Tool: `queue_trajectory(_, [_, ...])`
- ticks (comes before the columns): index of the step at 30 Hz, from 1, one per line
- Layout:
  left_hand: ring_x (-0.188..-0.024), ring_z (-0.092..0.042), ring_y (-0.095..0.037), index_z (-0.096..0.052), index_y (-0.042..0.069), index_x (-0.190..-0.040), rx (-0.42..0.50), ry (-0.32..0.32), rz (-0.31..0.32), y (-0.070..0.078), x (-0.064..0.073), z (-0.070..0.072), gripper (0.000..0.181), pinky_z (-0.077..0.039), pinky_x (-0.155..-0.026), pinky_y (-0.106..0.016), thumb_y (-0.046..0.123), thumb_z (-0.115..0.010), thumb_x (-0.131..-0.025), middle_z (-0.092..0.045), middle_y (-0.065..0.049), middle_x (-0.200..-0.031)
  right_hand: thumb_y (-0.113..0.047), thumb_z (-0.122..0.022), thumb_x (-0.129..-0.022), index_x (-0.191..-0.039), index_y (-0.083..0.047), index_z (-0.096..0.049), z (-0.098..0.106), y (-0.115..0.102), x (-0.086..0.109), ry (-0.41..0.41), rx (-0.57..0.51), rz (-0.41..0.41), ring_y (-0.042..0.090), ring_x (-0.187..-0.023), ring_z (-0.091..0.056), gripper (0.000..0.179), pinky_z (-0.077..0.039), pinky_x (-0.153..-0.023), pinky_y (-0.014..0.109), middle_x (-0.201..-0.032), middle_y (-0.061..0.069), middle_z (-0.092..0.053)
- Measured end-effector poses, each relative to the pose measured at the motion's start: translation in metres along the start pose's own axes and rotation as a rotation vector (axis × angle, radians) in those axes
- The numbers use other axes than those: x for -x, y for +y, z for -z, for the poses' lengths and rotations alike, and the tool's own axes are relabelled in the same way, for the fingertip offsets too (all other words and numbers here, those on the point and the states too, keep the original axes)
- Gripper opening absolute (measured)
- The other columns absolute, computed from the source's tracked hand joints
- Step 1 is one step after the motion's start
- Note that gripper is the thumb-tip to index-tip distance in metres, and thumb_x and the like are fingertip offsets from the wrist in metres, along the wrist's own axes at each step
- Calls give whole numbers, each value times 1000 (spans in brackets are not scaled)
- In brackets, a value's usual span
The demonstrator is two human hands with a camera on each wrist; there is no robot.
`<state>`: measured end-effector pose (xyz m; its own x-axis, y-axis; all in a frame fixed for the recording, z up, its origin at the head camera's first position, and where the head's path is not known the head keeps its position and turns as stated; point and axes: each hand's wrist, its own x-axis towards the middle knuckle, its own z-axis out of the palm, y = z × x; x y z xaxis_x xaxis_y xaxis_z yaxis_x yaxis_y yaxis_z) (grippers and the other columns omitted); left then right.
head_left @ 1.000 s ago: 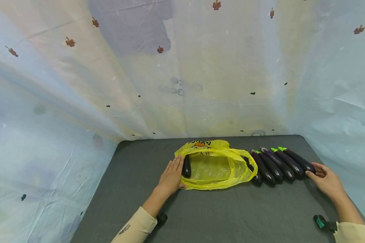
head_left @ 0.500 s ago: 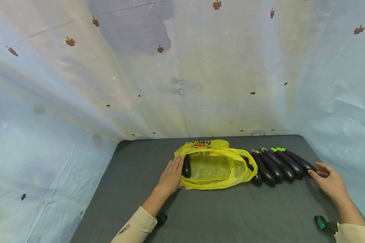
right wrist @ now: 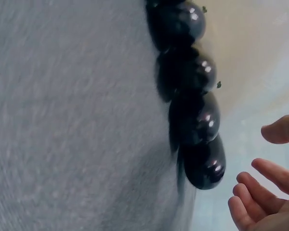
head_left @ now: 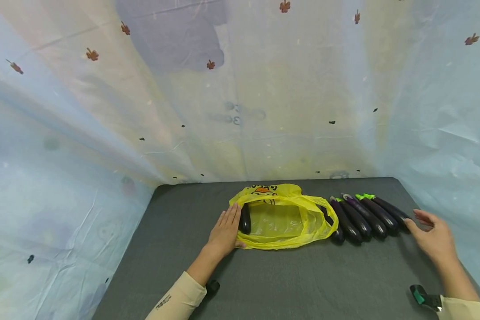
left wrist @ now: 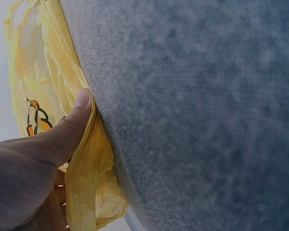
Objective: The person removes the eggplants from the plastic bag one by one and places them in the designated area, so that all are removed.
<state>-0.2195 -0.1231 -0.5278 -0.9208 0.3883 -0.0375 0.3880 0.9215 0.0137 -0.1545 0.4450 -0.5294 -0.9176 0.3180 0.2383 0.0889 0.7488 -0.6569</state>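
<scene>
A yellow plastic bag [head_left: 282, 220] lies on its side with its mouth facing the near edge, an eggplant [head_left: 245, 220] inside at its left. My left hand [head_left: 225, 229] rests along the bag's left side with straight fingers, its thumb [left wrist: 77, 120] against the rim. Right of the bag, several dark eggplants [head_left: 366, 218] lie side by side, green or purple stems pointing away. My right hand [head_left: 435, 235] is beside the rightmost eggplant [head_left: 392, 209], fingers spread with nothing held. In the right wrist view a gap shows between the fingers and the eggplant's rounded end [right wrist: 207, 166].
Everything lies on a dark grey table [head_left: 304, 280] with rounded far corners. A patterned plastic sheet [head_left: 288, 89] hangs behind it and along both sides. The bag's right edge overlaps the nearest eggplant [head_left: 338, 236].
My right hand has drawn slightly right, away from the end of the rightmost eggplant, and its fingers have come off it. That eggplant's end sits closer to the others. The left hand stays still.
</scene>
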Motion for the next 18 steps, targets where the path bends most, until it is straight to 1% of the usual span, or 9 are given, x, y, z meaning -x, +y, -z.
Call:
queue_trajectory(2, [-165,-18,-31,-16,2,-172,-5,3,1,0,0,-1,126,-20,-134,-46,57,-86,-83,-12,-16,-180,-30,-61,-110,-152,10,-51,1,-4,1,18,7,5,47,-114,-54,58,-35,-71,17,-142,40,-54])
queue_trajectory(4, [-165,-19,-31,-16,2,-172,-9,6,3,0,-1,-1,126,-20,-134,-46,57,-87,-83,-12,-16,-180,-30,-62,-110,-152,9,-52,2,-9,3,20,4,11,45,-112,-56,58,-34,-69,14,-141,40,-55])
queue_trajectory(6, [-165,-19,-31,-16,2,-172,-15,7,6,0,-1,-1,127,-20,-134,-46,58,-87,-83,-13,-16,-180,-29,-63,-109,-151,10,-53,2,-15,4,19,1,21,48,-114,-59,57,-35,-68,13,-141,40,-56])
queue_trajectory(8, [-165,-19,-31,-16,2,-172,-18,8,8,1,0,-1,127,-20,-134,-46,58,-87,-82,-13,-16,-180,-29,-64,-109,-151,9,-53,2,-22,4,12,8,31,50,-114,-60,57,-38,-67,16,-140,39,-57])
queue_trajectory(10, [-165,-18,-32,-16,2,-172,-15,10,9,0,0,-1,127,-20,-134,-46,58,-87,-82,-12,-16,-180,-28,-64,-109,-152,8,-53,1,-28,5,-2,-6,45,58,-118,-57,57,-37,-68,19,-140,39,-56])
queue_trajectory(14, [-165,-17,-32,-14,3,-172,-13,16,11,-2,-1,-3,128,-18,-134,-47,59,-86,-82,-11,-16,-180,-30,-64,-109,-152,6,-53,-3,-45,8,-18,-27,77,53,-119,-55,57,-42,-76,30,-141,36,-55])
queue_trajectory(15, [-166,-16,-32,-13,3,-172,-13,15,13,-2,-1,-4,129,-18,-134,-46,59,-86,-82,-10,-16,-180,-30,-65,-109,-152,5,-54,-3,-49,9,-19,-37,89,46,-117,-56,56,-42,-77,28,-140,35,-56])
queue_trajectory(17, [-166,-15,-31,-12,3,-172,-20,8,16,-2,-2,-4,129,-16,-134,-46,61,-85,-82,-9,-15,-180,-30,-66,-109,-151,4,-56,-6,-58,11,-13,-47,115,24,-112,-58,55,-43,-78,29,-141,33,-57])
queue_trajectory(18, [-166,-15,-31,-13,3,-172,-17,7,17,-2,-1,-3,129,-17,-134,-46,61,-85,-82,-10,-15,-180,-30,-67,-108,-150,3,-57,-7,-61,12,-8,-54,132,12,-110,-55,54,-44,-79,27,-140,31,-57])
